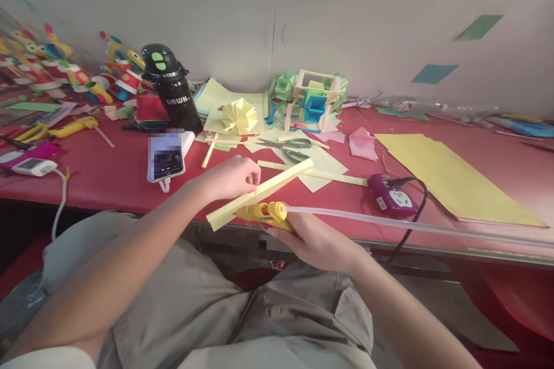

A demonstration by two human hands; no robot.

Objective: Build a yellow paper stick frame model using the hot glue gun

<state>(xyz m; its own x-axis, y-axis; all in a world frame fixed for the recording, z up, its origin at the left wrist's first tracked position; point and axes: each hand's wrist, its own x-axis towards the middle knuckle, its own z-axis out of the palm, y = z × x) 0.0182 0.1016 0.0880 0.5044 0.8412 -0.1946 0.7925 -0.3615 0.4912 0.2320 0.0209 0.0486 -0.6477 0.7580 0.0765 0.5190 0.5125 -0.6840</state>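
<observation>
My left hand [234, 177] has its fingers curled on a long folded strip of yellow paper [277, 183], which slants over the table's front edge. In my right hand [318, 242] is a yellow hot glue gun [265, 213], its nozzle close to the strip's lower left part; whether it touches I cannot tell. A long clear glue stick [367, 218] sticks out of the gun's back toward the right. Beyond the strip lie scissors [296, 144] with dark green handles and a thin rolled yellow paper stick [341, 177]. A pleated yellow paper rosette [240, 116] stands farther back.
A black bottle [173, 89] and a phone [167, 155] on a charging cable stand left. Behind the scissors is a paper lantern frame [318, 101]. A purple power socket [393, 196] and yellow sheets [454, 179] lie right. Paper-cup figures [47, 69] crowd the far left.
</observation>
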